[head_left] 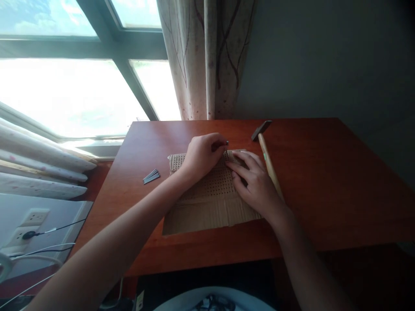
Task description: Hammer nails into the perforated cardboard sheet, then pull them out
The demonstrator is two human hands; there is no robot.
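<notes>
Sunlit from a window [81, 95], a reddish wooden tabletop [333, 185] carries a brown cardboard sheet [204, 216] with rows of small dark holes. Near its far edge, the left hand [205, 153] pinches a nail [227, 142] between closed thumb and fingers. Just beside it, the right hand [254, 177] rests on the sheet, fingers partly spread; whether they touch the nail I cannot tell. Rightward lies a wooden-handled hammer [271, 169], its green sticker [264, 156] too small to read; loose nails [151, 176] lie left of the sheet.

No lettering could be read: the green sticker [264, 156] on the hammer's wooden handle [272, 172], toward three o'clock, was too small to make out.
</notes>
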